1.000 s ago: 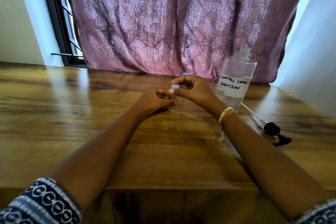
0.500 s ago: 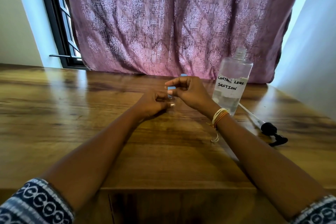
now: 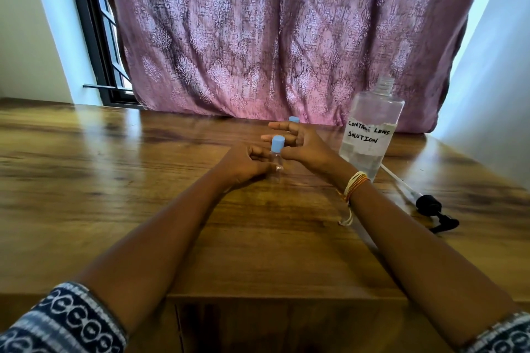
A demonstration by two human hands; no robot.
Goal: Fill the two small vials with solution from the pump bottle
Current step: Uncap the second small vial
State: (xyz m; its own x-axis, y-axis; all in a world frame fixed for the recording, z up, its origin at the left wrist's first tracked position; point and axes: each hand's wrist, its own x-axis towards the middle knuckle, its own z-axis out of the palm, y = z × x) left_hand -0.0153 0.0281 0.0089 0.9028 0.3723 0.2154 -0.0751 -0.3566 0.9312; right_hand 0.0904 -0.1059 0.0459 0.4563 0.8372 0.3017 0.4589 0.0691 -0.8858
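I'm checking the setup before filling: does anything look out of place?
Yes: the pump lies loose on the table, right of the open-necked bottle. No spill visible.

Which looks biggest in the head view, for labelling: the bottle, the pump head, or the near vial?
1. Bottle, clearly largest.
2. Black pump head.
3. Near vial, partly hidden by the left hand.
The last two are close, and the pump lies nearer the camera.
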